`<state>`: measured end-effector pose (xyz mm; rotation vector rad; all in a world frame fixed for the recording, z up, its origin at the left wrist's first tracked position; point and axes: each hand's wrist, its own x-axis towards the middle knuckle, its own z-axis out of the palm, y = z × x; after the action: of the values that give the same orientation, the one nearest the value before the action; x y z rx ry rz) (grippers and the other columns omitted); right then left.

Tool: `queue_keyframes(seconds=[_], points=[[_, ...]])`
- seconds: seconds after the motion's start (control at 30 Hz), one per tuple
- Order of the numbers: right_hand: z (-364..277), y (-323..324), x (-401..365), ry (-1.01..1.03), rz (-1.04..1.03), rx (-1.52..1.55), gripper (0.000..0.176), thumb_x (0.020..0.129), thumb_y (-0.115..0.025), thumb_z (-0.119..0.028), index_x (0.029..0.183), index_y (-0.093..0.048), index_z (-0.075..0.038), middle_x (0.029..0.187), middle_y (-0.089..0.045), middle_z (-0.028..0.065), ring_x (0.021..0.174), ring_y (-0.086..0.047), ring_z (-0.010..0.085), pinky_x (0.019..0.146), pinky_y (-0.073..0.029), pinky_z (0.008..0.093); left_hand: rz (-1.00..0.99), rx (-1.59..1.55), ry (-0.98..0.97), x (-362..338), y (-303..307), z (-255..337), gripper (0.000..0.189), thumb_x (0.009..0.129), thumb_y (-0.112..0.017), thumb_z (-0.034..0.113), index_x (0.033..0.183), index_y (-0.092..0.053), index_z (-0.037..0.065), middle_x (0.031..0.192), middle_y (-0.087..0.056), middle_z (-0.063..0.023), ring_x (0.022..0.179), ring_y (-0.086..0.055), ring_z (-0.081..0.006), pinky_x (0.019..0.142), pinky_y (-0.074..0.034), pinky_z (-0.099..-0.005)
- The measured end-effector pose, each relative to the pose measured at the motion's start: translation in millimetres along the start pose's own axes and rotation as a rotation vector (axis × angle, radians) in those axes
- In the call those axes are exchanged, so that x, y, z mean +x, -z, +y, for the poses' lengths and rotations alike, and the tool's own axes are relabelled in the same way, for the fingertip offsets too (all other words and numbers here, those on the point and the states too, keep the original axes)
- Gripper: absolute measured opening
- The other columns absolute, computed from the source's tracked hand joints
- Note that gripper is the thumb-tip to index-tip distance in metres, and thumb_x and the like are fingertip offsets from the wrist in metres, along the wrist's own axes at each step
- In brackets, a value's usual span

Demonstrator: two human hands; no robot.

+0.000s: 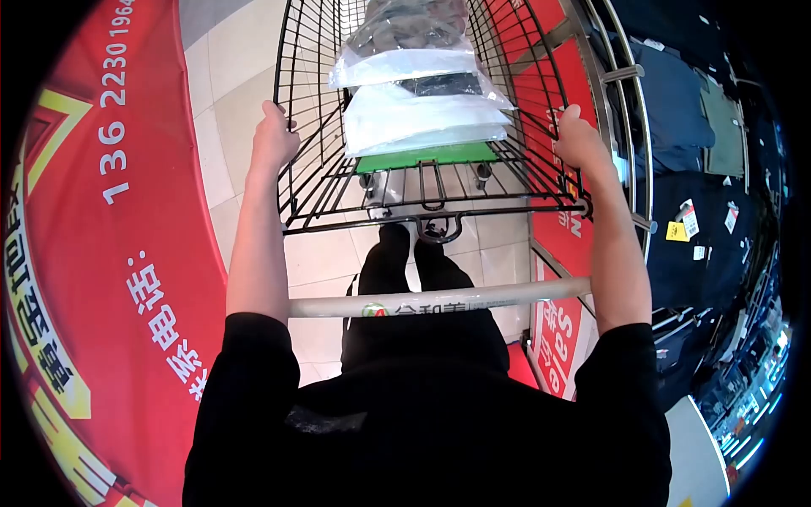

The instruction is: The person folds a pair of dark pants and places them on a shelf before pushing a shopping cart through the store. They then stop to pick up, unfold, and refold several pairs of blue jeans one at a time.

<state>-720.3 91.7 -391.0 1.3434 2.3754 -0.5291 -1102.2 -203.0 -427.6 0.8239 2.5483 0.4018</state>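
Both hands are on the side rims of a black wire shopping cart (363,207). On the left rim, my left hand (274,139) is closed around the wire. Across from it, my right hand (583,144) grips the right rim. Between them, inside the cart, lie several clear plastic packages (427,114) with white and dark contents, stacked near a green panel (427,157). The cart's pale handle bar (439,297) passes under my forearms, close to my body, and neither hand is on it.
A red printed banner (152,253) runs along the left side. On the right stand a metal rail (639,152) and dark folded or hanging clothes (710,228) with tags. Pale floor tiles (241,110) show around the cart. A red sign (557,329) is at the lower right.
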Motion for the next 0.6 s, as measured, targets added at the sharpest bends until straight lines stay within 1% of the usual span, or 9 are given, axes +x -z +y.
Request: queue_keyframes(seconds=[0.03,0.1,0.13,0.17,0.23,0.3,0.4,0.47,0.6], points=[[0,-2,4,-0.005,-0.010,0.004,0.033,0.083,-0.056,0.000,0.110,-0.039,0.008,0.100,-0.063,0.0384,0.104,-0.061,0.0529,0.089,-0.051,0.0559,-0.006,-0.017,-0.002,3,2,2,0.040,0.080,-0.059,-0.003,0.114,-0.038,-0.002,0.100,-0.069,-0.0219,0.097,-0.069,-0.0369,0.084,-0.052,-0.0426],[0,-1,13,0.023,0.045,0.033,0.030,0.082,-0.056,0.000,0.105,-0.038,0.007,0.098,-0.063,0.0385,0.102,-0.062,0.0533,0.088,-0.051,0.0563,-0.024,-0.014,0.010,11,6,5,0.040,0.081,-0.060,-0.003,0.115,-0.039,-0.002,0.102,-0.069,-0.0213,0.098,-0.069,-0.0359,0.084,-0.053,-0.0419],[-3,-1,16,0.030,0.067,0.028,0.030,0.081,-0.057,0.000,0.103,-0.038,0.006,0.096,-0.063,0.0383,0.098,-0.063,0.0533,0.086,-0.052,0.0554,-0.023,-0.019,0.021,15,7,5,0.041,0.081,-0.060,-0.003,0.116,-0.039,-0.002,0.102,-0.069,-0.0211,0.097,-0.069,-0.0355,0.084,-0.053,-0.0416],[-3,-2,24,0.032,0.068,0.025,0.030,0.081,-0.057,0.000,0.103,-0.038,0.006,0.096,-0.063,0.0383,0.098,-0.063,0.0533,0.086,-0.052,0.0554,-0.020,-0.025,0.034,20,8,6,0.041,0.081,-0.061,-0.003,0.116,-0.039,-0.002,0.103,-0.070,-0.0208,0.097,-0.069,-0.0351,0.084,-0.053,-0.0412],[-14,2,35,0.087,0.141,0.094,0.032,0.080,-0.057,-0.001,0.104,-0.037,0.005,0.094,-0.063,0.0379,0.095,-0.063,0.0530,0.086,-0.052,0.0549,-0.017,-0.008,0.043,28,14,7,0.042,0.081,-0.061,-0.002,0.117,-0.039,-0.002,0.102,-0.070,-0.0201,0.097,-0.069,-0.0345,0.084,-0.053,-0.0411],[-21,7,44,0.043,0.119,0.085,0.032,0.079,-0.056,0.000,0.104,-0.037,0.004,0.094,-0.064,0.0370,0.096,-0.064,0.0520,0.086,-0.052,0.0546,-0.026,-0.013,0.030,37,18,7,0.044,0.081,-0.062,-0.002,0.118,-0.039,-0.002,0.102,-0.070,-0.0197,0.098,-0.069,-0.0341,0.085,-0.053,-0.0410],[-27,14,58,0.029,0.119,0.053,0.033,0.081,-0.058,-0.005,0.105,-0.037,0.005,0.094,-0.064,0.0358,0.095,-0.064,0.0514,0.085,-0.052,0.0544,-0.031,-0.027,0.049,53,21,8,0.045,0.080,-0.062,-0.003,0.119,-0.039,-0.002,0.103,-0.070,-0.0194,0.099,-0.069,-0.0341,0.086,-0.053,-0.0408],[-30,15,71,0.025,0.157,0.039,0.035,0.085,-0.059,-0.011,0.106,-0.038,0.006,0.093,-0.065,0.0345,0.093,-0.065,0.0507,0.083,-0.053,0.0541,-0.026,-0.025,0.053,59,22,10,0.046,0.079,-0.062,-0.003,0.119,-0.039,-0.002,0.103,-0.070,-0.0193,0.099,-0.069,-0.0341,0.086,-0.053,-0.0408],[-35,17,99,0.059,0.192,0.049,0.036,0.088,-0.060,-0.017,0.106,-0.039,0.006,0.092,-0.066,0.0339,0.091,-0.065,0.0503,0.082,-0.053,0.0546,-0.024,-0.031,0.067,78,29,11,0.046,0.078,-0.060,-0.003,0.119,-0.040,-0.002,0.104,-0.070,-0.0197,0.099,-0.069,-0.0348,0.086,-0.053,-0.0412]])
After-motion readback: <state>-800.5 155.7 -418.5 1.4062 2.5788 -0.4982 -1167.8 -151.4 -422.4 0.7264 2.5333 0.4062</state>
